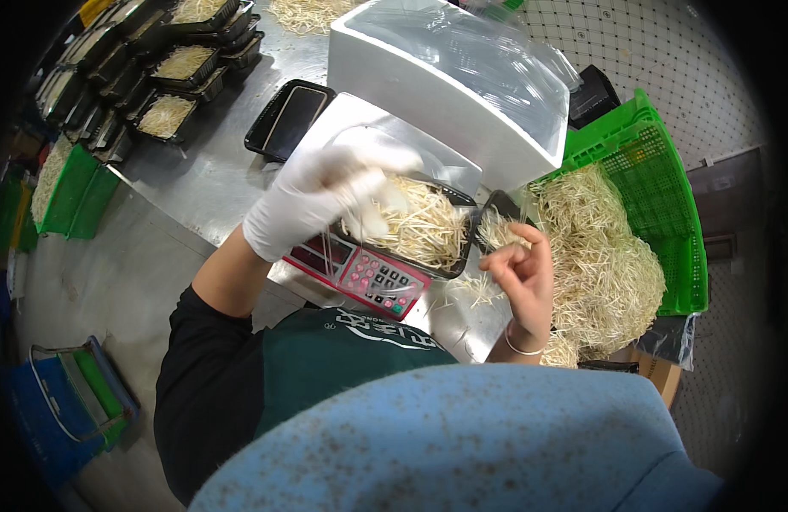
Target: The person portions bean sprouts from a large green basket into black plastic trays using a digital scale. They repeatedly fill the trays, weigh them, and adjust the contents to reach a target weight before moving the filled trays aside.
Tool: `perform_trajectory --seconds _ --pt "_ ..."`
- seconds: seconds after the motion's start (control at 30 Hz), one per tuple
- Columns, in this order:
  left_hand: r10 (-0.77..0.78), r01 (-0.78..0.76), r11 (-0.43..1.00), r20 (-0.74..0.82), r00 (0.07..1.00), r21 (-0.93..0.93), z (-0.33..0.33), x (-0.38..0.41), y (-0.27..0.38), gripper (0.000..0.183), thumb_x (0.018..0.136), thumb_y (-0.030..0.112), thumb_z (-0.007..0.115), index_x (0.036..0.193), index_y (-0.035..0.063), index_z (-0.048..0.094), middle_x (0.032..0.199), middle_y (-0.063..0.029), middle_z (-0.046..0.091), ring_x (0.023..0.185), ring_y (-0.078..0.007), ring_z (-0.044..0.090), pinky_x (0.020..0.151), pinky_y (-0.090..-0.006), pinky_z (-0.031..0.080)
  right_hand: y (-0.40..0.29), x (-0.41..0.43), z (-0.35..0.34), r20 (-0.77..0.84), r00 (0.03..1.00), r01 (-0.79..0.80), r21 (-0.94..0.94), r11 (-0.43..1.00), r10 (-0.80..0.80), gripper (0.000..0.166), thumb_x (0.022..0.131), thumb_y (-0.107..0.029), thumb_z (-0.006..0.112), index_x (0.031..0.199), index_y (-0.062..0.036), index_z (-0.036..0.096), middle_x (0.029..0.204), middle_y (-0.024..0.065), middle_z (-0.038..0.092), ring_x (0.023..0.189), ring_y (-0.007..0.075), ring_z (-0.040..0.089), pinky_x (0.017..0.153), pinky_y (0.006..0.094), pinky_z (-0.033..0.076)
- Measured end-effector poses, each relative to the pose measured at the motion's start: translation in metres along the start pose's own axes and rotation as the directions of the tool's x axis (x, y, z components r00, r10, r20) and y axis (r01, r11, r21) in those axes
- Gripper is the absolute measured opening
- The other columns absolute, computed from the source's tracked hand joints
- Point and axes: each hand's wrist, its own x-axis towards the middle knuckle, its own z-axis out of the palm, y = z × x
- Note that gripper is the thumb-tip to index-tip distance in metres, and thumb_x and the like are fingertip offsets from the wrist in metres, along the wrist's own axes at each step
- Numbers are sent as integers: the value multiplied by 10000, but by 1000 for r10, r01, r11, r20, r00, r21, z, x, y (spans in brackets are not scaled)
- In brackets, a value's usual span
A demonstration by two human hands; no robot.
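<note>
My left hand (pixel 317 192), in a white glove, is blurred over the left part of a black plastic tray (pixel 459 265) heaped with bean sprouts (pixel 422 221). Whether its fingers hold anything is unclear. The tray sits over a red-framed digital scale (pixel 381 281) with a keypad. Clear film or strands show below the gloved fingers. My right hand (pixel 525 275), bare and with a band at the wrist, is raised just right of the tray, fingers curled and apart, with no object visible in it. Behind it is a smaller dark container (pixel 501 208) with sprouts.
A white foam box (pixel 432 109) lined with clear plastic stands behind the scale. A green crate (pixel 682 211) and a large sprout heap (pixel 598 275) lie right. Filled trays (pixel 182 67) are stacked back left, near a black tray holding a phone (pixel 296 121). Loose sprouts (pixel 480 291) lie near the scale.
</note>
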Motion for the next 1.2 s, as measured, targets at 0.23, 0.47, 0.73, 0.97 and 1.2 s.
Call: perform_trajectory --seconds 0.23,0.47,0.73,0.97,1.2 --pt "-237 221 964 105 966 146 -9 48 -29 271 878 226 559 1015 -7 584 890 -104 663 724 -152 623 644 -275 497 66 28 -7 -321 940 57 -182 982 -114 144 853 -71 603 980 -13 572 729 -43 506 643 33 456 571 174 378" --pt "12 206 808 -363 932 553 -24 58 -114 227 862 197 568 992 16 611 937 -68 634 868 -152 579 796 -288 445 114 67 2 -371 921 -79 -473 878 -117 129 844 -134 606 924 -33 611 886 54 481 726 119 491 698 249 430" --pt "-438 274 864 -364 822 -422 -16 36 -118 272 880 212 584 972 -44 598 892 -51 615 784 -98 564 711 -231 462 122 62 4 -278 913 -231 249 940 298 125 859 -132 621 880 -19 572 772 6 602 664 61 527 625 198 430" --pt "-401 289 906 -411 819 -309 -20 50 -90 208 851 169 613 957 -9 594 849 -44 609 737 -114 572 675 -264 489 98 85 9 -110 968 20 -864 504 -227 356 802 -276 629 1019 4 589 940 159 600 898 325 538 809 416 404" --pt "-57 161 966 -445 894 200 -42 43 -122 331 813 296 656 911 -18 619 884 -84 630 826 -130 570 756 -274 448 97 69 45 50 982 66 -994 84 -179 504 886 -340 471 1300 -58 417 1326 169 420 1200 375 382 965 499 299"
